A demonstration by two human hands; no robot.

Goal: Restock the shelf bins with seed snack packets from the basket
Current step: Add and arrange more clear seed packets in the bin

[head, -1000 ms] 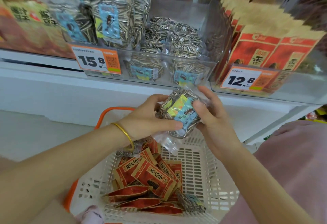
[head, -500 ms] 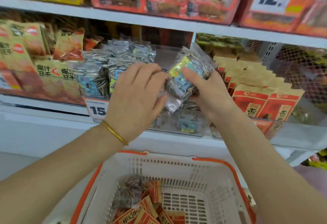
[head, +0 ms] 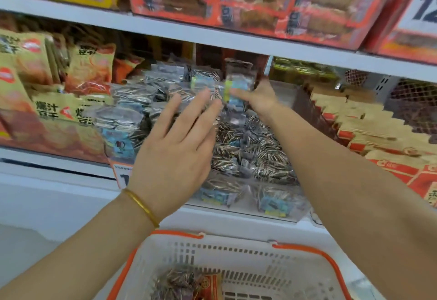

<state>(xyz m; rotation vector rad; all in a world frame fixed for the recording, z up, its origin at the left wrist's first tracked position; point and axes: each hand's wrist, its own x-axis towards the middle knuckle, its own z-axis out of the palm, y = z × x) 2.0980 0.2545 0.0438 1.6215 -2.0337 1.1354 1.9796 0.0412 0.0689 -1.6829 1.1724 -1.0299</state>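
Observation:
A clear sunflower seed packet (head: 236, 84) with a blue and yellow label stands upright at the back of the clear shelf bin (head: 283, 214). My right hand (head: 257, 97) holds it from the right side, thumb across its label. My left hand (head: 175, 141) hovers in front of the bin with fingers spread, holding nothing, its fingertips close to the packet. The bin holds several more striped seed packets (head: 248, 153). Below, the white basket (head: 236, 252) with an orange rim carries one seed packet (head: 175, 283) and red packets (head: 210, 285).
Tan and red seed bags (head: 378, 138) fill the bin to the right. Yellow and orange snack bags (head: 47, 101) stand to the left. An upper shelf (head: 212, 37) with red boxes (head: 260, 8) overhangs the bins. A price tag (head: 120, 174) is partly hidden behind my left wrist.
Both hands rose from the basket to the shelf. My left hand let go of the packet and opened, while my right hand pushed the packet deeper into the bin.

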